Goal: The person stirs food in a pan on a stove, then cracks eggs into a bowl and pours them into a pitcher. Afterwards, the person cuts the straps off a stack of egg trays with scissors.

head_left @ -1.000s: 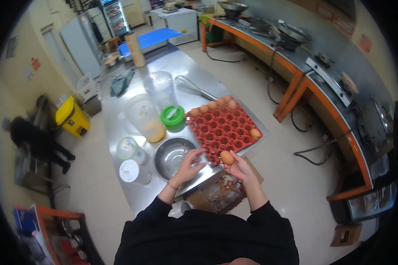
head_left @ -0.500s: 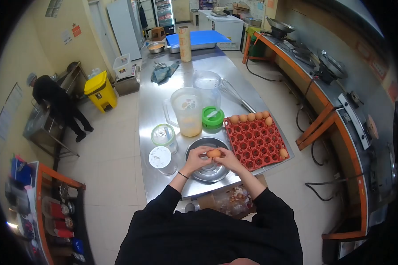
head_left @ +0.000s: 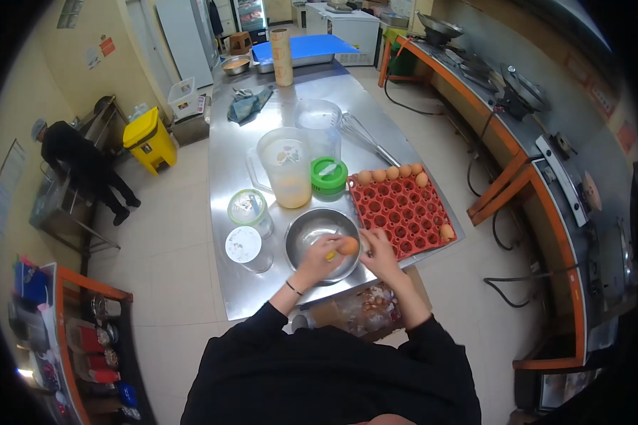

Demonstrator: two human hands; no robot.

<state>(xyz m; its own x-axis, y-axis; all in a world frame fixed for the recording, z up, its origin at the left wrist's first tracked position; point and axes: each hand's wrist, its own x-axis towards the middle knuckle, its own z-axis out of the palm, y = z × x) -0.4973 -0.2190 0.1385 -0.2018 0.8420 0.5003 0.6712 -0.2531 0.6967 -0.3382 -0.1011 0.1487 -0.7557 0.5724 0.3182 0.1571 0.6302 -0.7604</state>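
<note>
Over the metal bowl [head_left: 298, 228], my left hand [head_left: 319, 261] is closed on a brown eggshell [head_left: 348, 246], with a bit of yellow showing by its fingers. My right hand [head_left: 381, 256], at the bowl's right rim, has its fingers curled round what looks like a pale piece of eggshell [head_left: 365, 244]; the fingers partly hide it. The red egg tray [head_left: 402, 212] lies just right of the bowl, with several brown eggs [head_left: 392, 173] along its far row and one egg [head_left: 446, 231] at its near right corner.
Left of the bowl stand a white-lidded jar [head_left: 245, 248], a green-rimmed jar [head_left: 250, 210] and a plastic pitcher [head_left: 283, 166]. Behind are a green-lidded container [head_left: 329, 177], a clear jug [head_left: 319, 124] and a whisk [head_left: 368, 139]. A box of eggshells [head_left: 365, 312] sits below the table edge. A co-worker [head_left: 78, 159] stands far left.
The egg held in both hands has been split. My hands have moved apart, the right one toward the bowl's right rim. The camera view has shifted slightly.
</note>
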